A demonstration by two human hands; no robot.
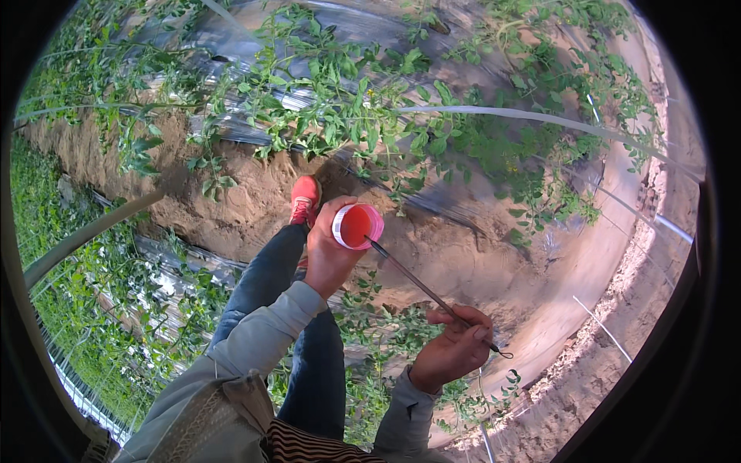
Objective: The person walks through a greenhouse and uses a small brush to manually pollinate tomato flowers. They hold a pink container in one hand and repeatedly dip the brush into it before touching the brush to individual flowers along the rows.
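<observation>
My left hand (334,246) is wrapped around a small pink plastic cup (376,224) with a whitish label on its side. Red-orange liquid (354,224) is visible inside the cup. Between the thumb and fingers of my right hand (457,344), lower right of the cup, is a thin dark-handled brush (414,279). Its dark tip reaches over the cup's rim, at the edge of the liquid, and a small wire or cord loop shows at its other end. Whether the tip touches the liquid I cannot tell.
Tomato plants (347,116) with yellow flowers grow through silvery plastic mulch film (226,35) ahead. A bare soil path (231,202) runs beneath me. Pale strings cross the view. More plants (173,301) stand at the left, a curved pole (92,238) rises there, and a soil ledge (602,341) lies right.
</observation>
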